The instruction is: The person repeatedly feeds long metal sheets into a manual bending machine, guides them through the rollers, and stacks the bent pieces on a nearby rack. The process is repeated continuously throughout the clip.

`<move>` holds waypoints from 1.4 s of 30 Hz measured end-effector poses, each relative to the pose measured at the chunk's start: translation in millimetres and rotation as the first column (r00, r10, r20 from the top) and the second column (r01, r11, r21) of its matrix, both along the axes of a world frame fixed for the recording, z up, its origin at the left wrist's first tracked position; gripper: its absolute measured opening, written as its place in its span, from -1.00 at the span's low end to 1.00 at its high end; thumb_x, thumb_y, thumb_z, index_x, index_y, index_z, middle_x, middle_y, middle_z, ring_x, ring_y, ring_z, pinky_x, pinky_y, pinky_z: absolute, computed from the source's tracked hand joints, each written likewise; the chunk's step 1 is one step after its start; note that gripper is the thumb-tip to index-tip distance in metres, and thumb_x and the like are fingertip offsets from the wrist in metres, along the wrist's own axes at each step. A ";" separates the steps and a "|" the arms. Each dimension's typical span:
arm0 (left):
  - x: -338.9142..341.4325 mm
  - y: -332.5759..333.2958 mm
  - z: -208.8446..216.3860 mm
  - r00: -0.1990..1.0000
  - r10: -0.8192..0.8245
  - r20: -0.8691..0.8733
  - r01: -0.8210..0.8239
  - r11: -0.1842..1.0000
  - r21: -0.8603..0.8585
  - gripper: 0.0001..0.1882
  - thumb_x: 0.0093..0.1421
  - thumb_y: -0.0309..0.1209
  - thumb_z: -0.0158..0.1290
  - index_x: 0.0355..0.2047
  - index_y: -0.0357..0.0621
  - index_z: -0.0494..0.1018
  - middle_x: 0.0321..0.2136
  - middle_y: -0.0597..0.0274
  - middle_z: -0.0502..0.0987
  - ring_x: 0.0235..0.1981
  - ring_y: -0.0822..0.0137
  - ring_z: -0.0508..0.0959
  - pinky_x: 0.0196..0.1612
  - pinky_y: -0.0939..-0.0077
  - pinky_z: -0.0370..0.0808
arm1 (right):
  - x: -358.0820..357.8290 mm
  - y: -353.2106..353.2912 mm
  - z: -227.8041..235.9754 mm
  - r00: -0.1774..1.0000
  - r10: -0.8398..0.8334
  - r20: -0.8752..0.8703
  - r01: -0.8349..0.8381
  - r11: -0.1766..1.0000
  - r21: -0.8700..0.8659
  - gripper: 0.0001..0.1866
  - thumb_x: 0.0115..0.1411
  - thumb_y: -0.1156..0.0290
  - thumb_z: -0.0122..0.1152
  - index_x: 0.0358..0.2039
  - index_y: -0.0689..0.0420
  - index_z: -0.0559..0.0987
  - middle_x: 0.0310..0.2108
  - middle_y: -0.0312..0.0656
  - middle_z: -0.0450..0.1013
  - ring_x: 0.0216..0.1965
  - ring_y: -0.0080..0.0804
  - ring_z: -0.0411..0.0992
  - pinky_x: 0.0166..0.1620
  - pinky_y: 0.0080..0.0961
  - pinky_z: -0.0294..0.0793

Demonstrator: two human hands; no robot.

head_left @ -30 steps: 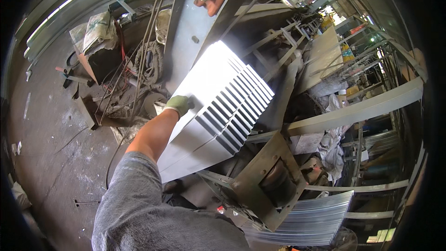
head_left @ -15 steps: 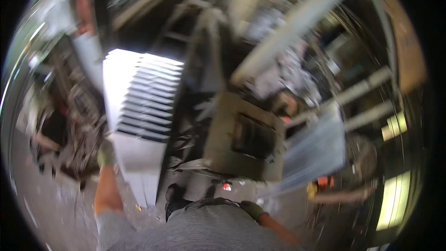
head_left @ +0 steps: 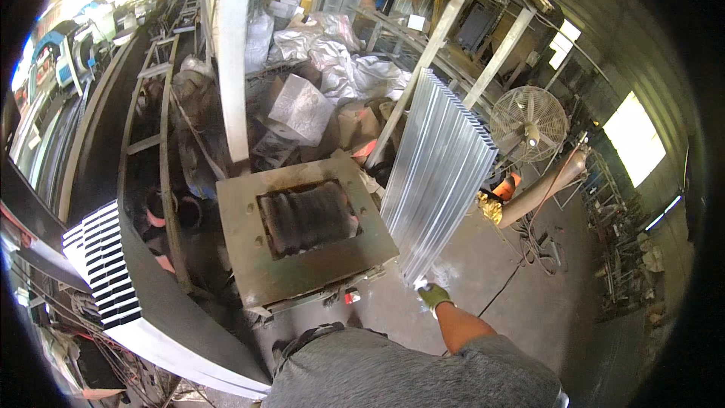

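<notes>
My right hand (head_left: pixel 434 296), in a green and white work glove, reaches out to the near end of a stack of long, shiny metal strips (head_left: pixel 442 174). Its fingers look stretched out, with the tips at or just short of the strip ends; contact is hard to make out. The stack stands on the right of a machine with a flat, worn metal top (head_left: pixel 242 234) and a dark roller (head_left: pixel 310 219) in its square opening. My left hand is out of view. At the lower left lies another stack of long pale metal pieces (head_left: pixel 113 287).
A round fan (head_left: pixel 529 125) and a thick brown tube (head_left: pixel 547 185) stand beyond the strips. A cable lies on the floor (head_left: pixel 483 264) to the right. White sacks (head_left: pixel 340 68) and boxes are piled behind the machine. Ladder-like metal frames (head_left: pixel 151 136) run along the left.
My view has turned to the right and steadied. The pale stack has shifted to the lower left, and my left hand has left the picture. My right hand has extended from my side toward the shiny strips.
</notes>
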State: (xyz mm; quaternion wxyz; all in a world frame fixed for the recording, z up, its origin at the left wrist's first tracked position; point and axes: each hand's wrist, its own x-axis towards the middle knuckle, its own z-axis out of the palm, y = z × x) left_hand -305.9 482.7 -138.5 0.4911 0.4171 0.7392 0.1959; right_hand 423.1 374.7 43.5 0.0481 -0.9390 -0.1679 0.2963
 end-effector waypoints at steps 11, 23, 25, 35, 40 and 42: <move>71.0 -34.6 33.0 0.837 -0.511 -0.197 0.448 0.846 -0.289 -0.45 0.48 0.10 0.10 -0.26 -0.21 0.65 -0.33 -0.04 0.70 -0.27 0.08 0.62 -0.14 0.00 0.53 | 276.7 59.3 16.3 0.893 -0.218 0.393 0.058 0.923 0.380 0.30 0.18 -0.39 0.37 0.69 0.01 -0.03 0.60 0.23 0.13 0.34 0.28 0.45 0.33 0.13 0.48; 114.8 -127.5 90.7 0.922 -0.204 -0.328 0.208 0.978 -0.024 -0.49 0.47 0.04 0.08 -0.21 -0.21 0.69 -0.23 -0.07 0.73 -0.17 0.03 0.66 -0.06 0.06 0.57 | 401.0 148.1 35.0 0.811 -0.375 0.449 0.020 0.785 0.619 0.37 0.01 -0.31 0.59 0.66 0.05 0.08 0.34 0.12 0.52 0.34 0.22 0.47 0.34 0.04 0.45; 117.9 -133.2 90.4 0.861 -0.325 -0.392 0.314 0.945 -0.094 -0.55 0.42 -0.03 0.19 -0.06 -0.21 0.72 -0.10 -0.02 0.76 -0.02 0.06 0.68 0.10 0.15 0.61 | 405.9 151.0 34.4 0.847 -0.335 0.412 0.002 0.777 0.630 0.35 0.06 -0.27 0.56 0.66 0.06 0.04 0.30 0.13 0.55 0.25 0.27 0.55 0.26 -0.03 0.56; 142.1 -173.9 88.1 0.938 -0.185 -0.294 0.120 0.967 -0.227 -0.41 0.40 -0.02 0.24 0.18 -0.29 0.64 0.11 -0.07 0.71 0.14 0.02 0.65 0.24 0.15 0.57 | 445.2 159.0 13.6 0.912 -0.289 0.290 -0.017 0.680 0.733 0.14 0.10 -0.19 0.53 0.54 0.18 0.29 0.39 0.12 0.47 0.38 0.09 0.46 0.35 -0.09 0.48; 130.5 -189.8 86.9 0.949 -0.210 -0.233 0.161 0.964 -0.214 -0.42 0.42 0.01 0.20 0.20 -0.22 0.65 0.11 -0.10 0.71 0.16 0.00 0.65 0.25 0.14 0.56 | 430.5 134.2 20.2 0.884 -0.252 0.393 -0.067 0.764 0.642 0.02 0.19 -0.27 0.41 0.52 0.02 0.35 0.37 0.09 0.49 0.39 0.16 0.43 0.39 -0.01 0.42; 128.5 -188.5 73.5 0.946 -0.280 -0.165 0.243 0.947 -0.209 -0.43 0.42 0.02 0.19 0.21 -0.17 0.65 0.11 -0.11 0.72 0.16 -0.01 0.65 0.26 0.13 0.56 | 418.4 113.8 27.0 0.904 -0.213 0.370 -0.113 0.716 0.689 -0.01 0.19 -0.27 0.40 0.50 0.02 0.38 0.36 0.10 0.50 0.38 0.17 0.43 0.39 0.01 0.41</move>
